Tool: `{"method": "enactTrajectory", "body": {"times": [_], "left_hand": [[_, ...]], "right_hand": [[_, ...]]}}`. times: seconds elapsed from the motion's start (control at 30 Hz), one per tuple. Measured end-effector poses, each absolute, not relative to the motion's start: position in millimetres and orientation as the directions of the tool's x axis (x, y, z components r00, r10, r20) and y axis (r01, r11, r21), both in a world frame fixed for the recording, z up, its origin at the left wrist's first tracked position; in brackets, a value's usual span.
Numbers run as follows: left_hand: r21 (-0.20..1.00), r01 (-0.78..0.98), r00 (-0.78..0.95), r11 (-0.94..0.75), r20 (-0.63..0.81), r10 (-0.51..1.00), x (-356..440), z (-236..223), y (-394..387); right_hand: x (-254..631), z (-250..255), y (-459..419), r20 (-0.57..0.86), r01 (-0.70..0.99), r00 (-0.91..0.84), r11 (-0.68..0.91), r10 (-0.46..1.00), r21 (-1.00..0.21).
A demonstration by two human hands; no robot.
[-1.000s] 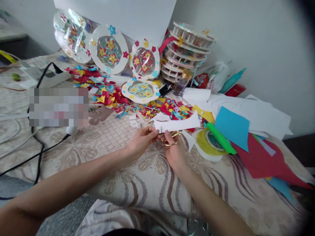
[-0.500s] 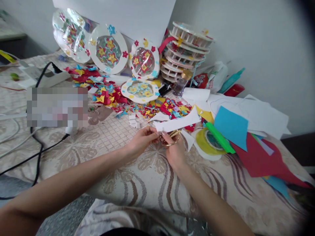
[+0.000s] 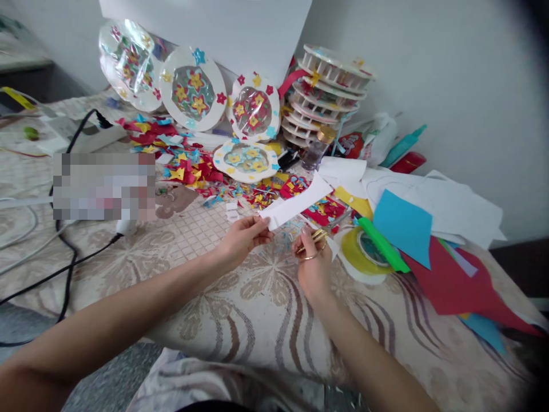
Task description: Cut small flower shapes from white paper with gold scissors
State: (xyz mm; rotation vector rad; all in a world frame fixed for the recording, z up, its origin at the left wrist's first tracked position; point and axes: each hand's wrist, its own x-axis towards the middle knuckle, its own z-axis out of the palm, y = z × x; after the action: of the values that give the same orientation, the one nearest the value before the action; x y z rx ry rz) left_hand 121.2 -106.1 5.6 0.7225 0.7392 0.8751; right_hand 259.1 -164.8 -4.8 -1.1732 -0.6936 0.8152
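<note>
A white paper strip (image 3: 300, 200) is pinched at its near end by my left hand (image 3: 246, 237), with the far end pointing up and to the right. My right hand (image 3: 315, 263) is closed around gold-coloured scissors (image 3: 315, 241), apart from the strip. Small white pieces (image 3: 232, 210) lie on the cloth just beyond my left hand. Behind the strip are heaps of red, yellow and blue paper scraps (image 3: 295, 186). A roll of yellow tape (image 3: 358, 249) with a green cutter (image 3: 381, 243) across it lies to the right of the scissors.
Round decorated white frames (image 3: 165, 106) lean at the back, beside a stack of white discs (image 3: 309, 103) and a gold-capped jar (image 3: 317, 150). Blue paper (image 3: 403, 226) and red paper (image 3: 458, 280) lie at right. Cables (image 3: 68, 257) and a power strip (image 3: 86, 137) occupy the left.
My hands have moved apart. The right hand has shifted right with the scissors, and the left has drawn slightly left with the strip, which now tilts more steeply.
</note>
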Motion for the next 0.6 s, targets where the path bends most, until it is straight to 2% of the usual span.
{"method": "enactTrajectory", "body": {"times": [0.1, 0.17, 0.37, 0.6], "left_hand": [[0.795, -0.376, 0.446, 0.477, -0.296, 0.845, 121, 5, -105], [0.796, -0.339, 0.477, 0.502, -0.315, 0.821, 122, 3, -106], [0.835, -0.234, 0.552, 0.497, -0.307, 0.775, 124, -5, -109], [0.879, -0.152, 0.556, 0.452, -0.302, 0.774, 124, -10, -106]], "right_hand": [[264, 0, -169, 0.269, 0.141, 0.503, 0.229, 0.821, -0.963], [267, 4, -170, 0.354, 0.267, 0.405, 0.261, 0.843, -0.928], [273, 8, -167, 0.327, 0.385, 0.177, 0.240, 0.928, -0.891], [277, 4, -165, 0.298, 0.418, 0.125, 0.223, 0.946, -0.881]]}}
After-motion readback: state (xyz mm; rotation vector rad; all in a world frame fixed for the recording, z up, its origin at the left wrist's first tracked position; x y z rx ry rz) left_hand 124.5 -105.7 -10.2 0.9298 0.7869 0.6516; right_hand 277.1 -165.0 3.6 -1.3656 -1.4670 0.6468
